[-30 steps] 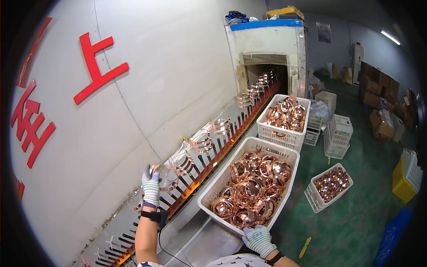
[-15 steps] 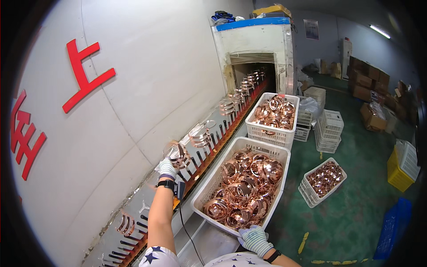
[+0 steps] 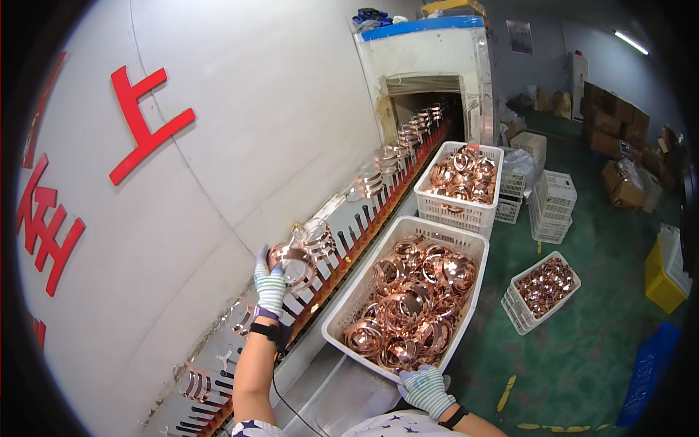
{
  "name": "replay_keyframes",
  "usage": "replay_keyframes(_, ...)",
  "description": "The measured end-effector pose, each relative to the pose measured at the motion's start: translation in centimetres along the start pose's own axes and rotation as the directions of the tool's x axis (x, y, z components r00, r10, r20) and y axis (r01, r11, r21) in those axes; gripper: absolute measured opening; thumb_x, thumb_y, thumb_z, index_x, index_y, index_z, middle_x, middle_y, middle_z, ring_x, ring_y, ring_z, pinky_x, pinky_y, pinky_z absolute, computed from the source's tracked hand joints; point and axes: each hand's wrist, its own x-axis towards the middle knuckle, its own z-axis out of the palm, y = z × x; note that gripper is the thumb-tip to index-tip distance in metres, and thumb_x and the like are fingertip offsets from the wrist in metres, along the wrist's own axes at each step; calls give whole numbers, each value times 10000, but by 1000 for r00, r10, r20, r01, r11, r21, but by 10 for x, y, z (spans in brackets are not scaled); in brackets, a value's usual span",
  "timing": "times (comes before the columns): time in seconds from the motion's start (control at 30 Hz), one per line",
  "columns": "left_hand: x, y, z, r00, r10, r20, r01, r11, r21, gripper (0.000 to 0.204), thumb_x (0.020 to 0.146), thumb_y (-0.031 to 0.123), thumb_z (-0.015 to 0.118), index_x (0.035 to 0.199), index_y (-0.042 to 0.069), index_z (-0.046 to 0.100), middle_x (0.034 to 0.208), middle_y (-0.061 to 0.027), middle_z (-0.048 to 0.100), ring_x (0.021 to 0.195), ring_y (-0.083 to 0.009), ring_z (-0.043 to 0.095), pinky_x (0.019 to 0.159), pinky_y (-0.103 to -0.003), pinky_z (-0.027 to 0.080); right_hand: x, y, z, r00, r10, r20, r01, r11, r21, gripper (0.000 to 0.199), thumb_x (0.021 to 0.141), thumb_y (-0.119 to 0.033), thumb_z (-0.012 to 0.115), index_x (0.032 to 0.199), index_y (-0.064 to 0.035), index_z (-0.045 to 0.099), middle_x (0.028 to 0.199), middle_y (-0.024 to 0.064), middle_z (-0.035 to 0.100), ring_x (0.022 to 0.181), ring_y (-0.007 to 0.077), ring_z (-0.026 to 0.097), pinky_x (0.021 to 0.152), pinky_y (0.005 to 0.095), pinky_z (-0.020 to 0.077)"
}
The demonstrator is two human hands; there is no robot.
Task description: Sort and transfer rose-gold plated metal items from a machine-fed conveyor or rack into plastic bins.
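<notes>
Copper ring (image 3: 291,262) upright in left hand (image 3: 271,285)

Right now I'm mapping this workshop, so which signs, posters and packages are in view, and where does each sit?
Red painted characters: large strokes on the white wall, left.
Poster: pale rectangle on the back wall, beside the white oven housing.
Cardboard boxes: brown, stacked far right.
Yellow crate: right edge, on green floor.
No screens visible.
</notes>
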Motion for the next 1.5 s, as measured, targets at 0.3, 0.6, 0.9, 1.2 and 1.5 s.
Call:
replay_keyframes(0.3,25,-102,-13,778,-620,-99,413,625,-663,341,1007,275,590,1292,90,565,1197,-133,655,1075,-316,645,828,-444,576,10,-15,-4,996,-64,56,63,998,22,277,858,-355,659,936,-89,651,774,113,710,725,289,661,727,423,499)
replay_keyframes(0.6,12,-108,13,619,-755,218,704,410,-579,573,877,117,676,1406,3,487,1307,-221,622,1042,-407,678,914,-562,584,-1,0,0,999,-33,-7,34,999,28,289,861,-331,652,959,-60,667,718,103,688,702,285,667,745,418,504)
replay_keyframes(0.9,-50,62,12,999,45,10,-42,979,-201,523,929,42,562,1440,-24,472,1387,-160,561,1231,-240,572,1030,-341,492,-1,5,4,1000,22,19,-22,999,30,304,857,-333,663,988,-59,669,771,125,697,735,295,651,751,438,502)
replay_keyframes(1.2,-165,81,85,669,-393,631,678,670,-302,456,898,92,667,1334,5,562,1089,-73,677,906,-154,647,774,-280,547,-2,4,16,998,-27,-57,29,999,44,340,854,-308,663,1072,-48,683,782,112,704,730,293,657,754,429,504)
replay_keyframes(1.5,-246,27,89,480,-238,844,357,932,59,714,824,164,718,1460,-4,442,1389,-270,524,1316,-384,504,1141,-422,394,-37,16,-1,890,56,-452,121,928,353,195,774,-155,712,950,-70,708,801,94,688,730,317,632,754,472,495)
